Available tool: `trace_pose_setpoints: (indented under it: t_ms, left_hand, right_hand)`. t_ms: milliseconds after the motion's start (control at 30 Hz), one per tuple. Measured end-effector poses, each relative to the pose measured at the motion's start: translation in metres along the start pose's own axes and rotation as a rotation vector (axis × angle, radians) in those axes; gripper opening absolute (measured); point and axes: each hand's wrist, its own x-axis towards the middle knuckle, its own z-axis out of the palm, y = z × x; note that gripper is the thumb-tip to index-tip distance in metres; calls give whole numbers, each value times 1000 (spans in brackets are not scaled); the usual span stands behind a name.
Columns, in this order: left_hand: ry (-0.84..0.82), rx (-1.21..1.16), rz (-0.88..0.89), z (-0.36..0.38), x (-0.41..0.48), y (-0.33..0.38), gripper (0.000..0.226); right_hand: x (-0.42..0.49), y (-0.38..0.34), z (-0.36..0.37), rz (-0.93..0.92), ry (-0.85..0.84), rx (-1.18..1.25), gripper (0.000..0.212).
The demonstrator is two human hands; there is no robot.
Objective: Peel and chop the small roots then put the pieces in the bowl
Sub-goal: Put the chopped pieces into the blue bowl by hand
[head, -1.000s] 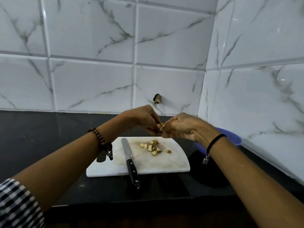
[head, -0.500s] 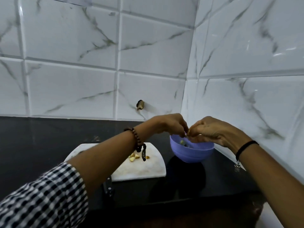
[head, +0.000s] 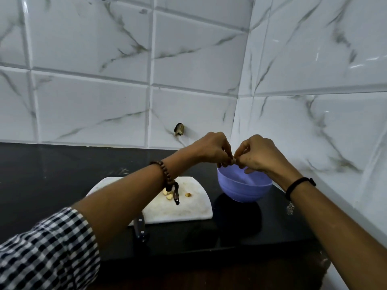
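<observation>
Counter [head: 62,174] — hands [head: 211,147] [head: 257,153] pinch piece [head: 232,161] over bowl [head: 245,189].

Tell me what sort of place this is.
Probably a home kitchen corner: a black countertop meets marble-look wall tiles, and a white cutting board, a knife and a purple bowl sit on it.

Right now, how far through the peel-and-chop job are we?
Done: some root is chopped. Pale chopped pieces lie on the cutting board, with the knife set down at its near edge. In hand: the left hand and right hand pinch a small root bit over the purple bowl. Left: moving the board's pieces into the bowl.
</observation>
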Motion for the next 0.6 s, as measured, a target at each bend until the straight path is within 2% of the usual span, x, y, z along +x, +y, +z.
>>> trace_pose_setpoints:
  t_ms: [133, 267, 467, 600]
  left_hand:
    - [-58, 17, -45, -22, -16, -20, 15]
    - [-72, 60, -110, -37, -40, -48, 16]
    - [-210, 191, -266, -49, -74, -87, 22]
    - [-235, 199, -327, -53, -86, -104, 28]
  right_hand:
    - [-3, -18, 9, -73, 0, 54, 9]
    - [-7, -39, 33, -129, -102, 77, 5]
    - [-7, -60, 82, -82, -464, -201, 25]
    - [-5, -62, 106, -86, -493, -243, 26]
